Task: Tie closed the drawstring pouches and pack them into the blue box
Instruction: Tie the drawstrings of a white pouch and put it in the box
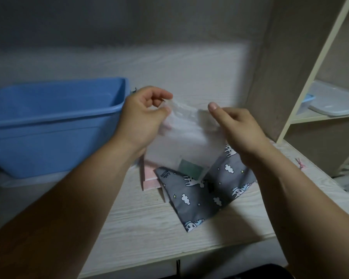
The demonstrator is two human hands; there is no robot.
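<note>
Left hand (143, 115): thumb and forefinger pinch the top left corner of the white pouch (181, 141); the other fingers are curled underneath.
Right hand (238, 127): thumb lies along the top right edge of the same pouch and the fingers are tucked behind the fabric, so the grip looks light.
White pouch: held up between both hands above the table (141, 228), with its mouth bunched and not yet tied. The fabric is blurred and no cord can be made out.
Green patch (190, 167): shows at the pouch's lower edge; cannot tell whether it is a label or something inside.
Other pouches: a grey pouch (205, 196) with a cloud print and a pink pouch (150, 179) lie flat on the table directly below, partly overlapping.
Blue box (49, 150): stands on the table just beside the left hand, with its opening facing up. The visible part of its inside shows no pouch.
Risk, cord: the cord is hard to see against the white cloth, so a pull could catch the fabric alone and leave the mouth slack.
Risk, grip: a two-corner pinch on thin cloth is likely to slip if the hands pull unevenly, dropping the pouch onto the pile.
Risk, knot: a loose tie would probably open again once packed.
Risk, pile: the hanging hem is close to the grey pouch and could drag it towards the table's front edge.
</note>
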